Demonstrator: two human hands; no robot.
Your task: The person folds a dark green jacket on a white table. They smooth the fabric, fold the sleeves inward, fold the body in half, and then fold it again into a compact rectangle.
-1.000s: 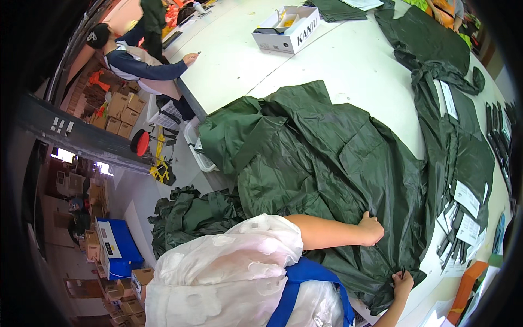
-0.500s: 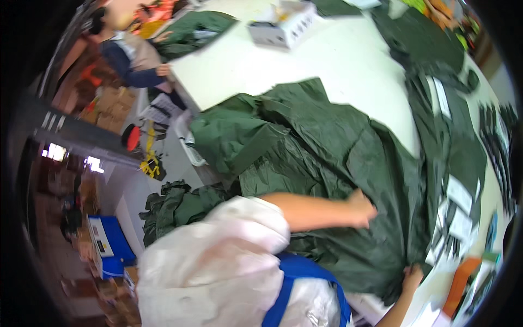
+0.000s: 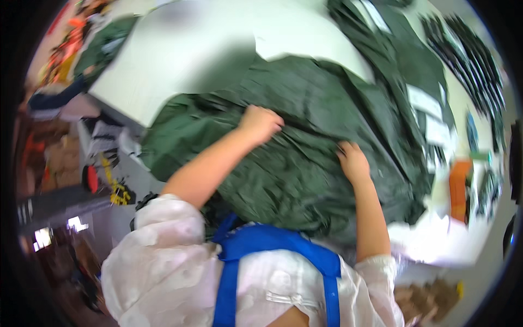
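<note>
A large dark green waterproof garment (image 3: 305, 174), creased and glossy, lies spread over the white table (image 3: 174, 54) right in front of me. Upper left of its middle, my left hand (image 3: 261, 125) is closed on a fold of the cloth. My right hand (image 3: 354, 161) pinches the same garment farther to the right, palm down. A raised crease runs between the two hands. The garment's near edge drops toward my blue apron (image 3: 278, 245), and its left end hangs past the table's edge.
More dark green garments (image 3: 403, 54) with white paper slips (image 3: 427, 103) lie along the right. Beyond them sits a row of dark flat packs (image 3: 463, 60). An orange box (image 3: 460, 191) stands at the right. At far left, another person's dark sleeve (image 3: 60, 98) shows beside the table.
My left hand has moved farther up the garment. My right hand has left the garment's lower right corner and now grips near its middle. The view has turned.
</note>
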